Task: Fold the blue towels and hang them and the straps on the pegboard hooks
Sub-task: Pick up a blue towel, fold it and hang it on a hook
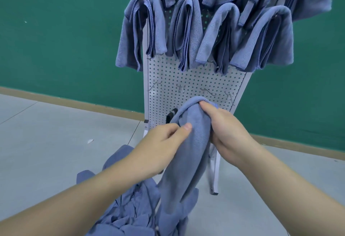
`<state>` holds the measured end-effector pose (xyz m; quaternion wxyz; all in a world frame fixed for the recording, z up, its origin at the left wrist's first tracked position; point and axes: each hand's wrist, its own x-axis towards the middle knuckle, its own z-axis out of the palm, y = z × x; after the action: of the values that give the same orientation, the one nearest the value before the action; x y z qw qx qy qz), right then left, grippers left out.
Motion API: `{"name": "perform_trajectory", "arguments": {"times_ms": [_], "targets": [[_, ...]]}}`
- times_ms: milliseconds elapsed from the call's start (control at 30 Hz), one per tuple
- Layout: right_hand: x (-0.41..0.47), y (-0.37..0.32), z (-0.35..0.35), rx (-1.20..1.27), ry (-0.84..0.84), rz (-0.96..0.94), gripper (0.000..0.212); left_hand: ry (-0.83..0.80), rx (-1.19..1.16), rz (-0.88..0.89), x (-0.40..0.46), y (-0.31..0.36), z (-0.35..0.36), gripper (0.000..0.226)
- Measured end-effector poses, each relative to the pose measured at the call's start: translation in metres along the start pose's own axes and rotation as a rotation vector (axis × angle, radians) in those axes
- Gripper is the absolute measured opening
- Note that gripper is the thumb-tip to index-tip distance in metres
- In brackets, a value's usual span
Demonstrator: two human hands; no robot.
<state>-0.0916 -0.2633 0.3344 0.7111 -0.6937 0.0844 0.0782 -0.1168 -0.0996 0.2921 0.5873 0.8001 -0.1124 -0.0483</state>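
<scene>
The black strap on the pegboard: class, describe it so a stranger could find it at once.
Start at the white perforated pegboard standing against the green wall. Go below its row of bare metal hooks: the black strap peeks out beside the held blue towel, the only black thing among blue.

— Count of folded towels [188, 30] on the second row of the pegboard [186, 78]?
— Four. More hang above, cut off, number unclear.
— Bare hooks [180, 88] below them?
— Four in a row.
— Towels in hand?
— One towel [188, 153], two hands.
— Floor?
— One heap [130, 207], uncountable.
</scene>
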Motion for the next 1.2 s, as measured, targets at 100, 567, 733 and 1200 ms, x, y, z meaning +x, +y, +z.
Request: {"name": "perform_trajectory", "arguments": {"times_ms": [100,567,733,1200], "targets": [[0.003,0.003,-0.001,0.018,0.002,0.005,0.033,0.006,0.135,0.049,-0.004,-0.003,0.001,0.063],[0.007,0.006,-0.017,-0.177,-0.179,-0.106,0.034,0.275,-0.027,0.028,0.024,-0.009,-0.062,0.079],[0.013,-0.012,-0.029,0.065,0.135,-0.138,0.029,0.472,-0.432,-0.146,0.034,-0.01,-0.084,0.036],[0.01,-0.017,-0.046,0.068,0.24,-0.152,0.039,0.285,-0.609,-0.441,0.03,-0.015,-0.095,0.025]]}}
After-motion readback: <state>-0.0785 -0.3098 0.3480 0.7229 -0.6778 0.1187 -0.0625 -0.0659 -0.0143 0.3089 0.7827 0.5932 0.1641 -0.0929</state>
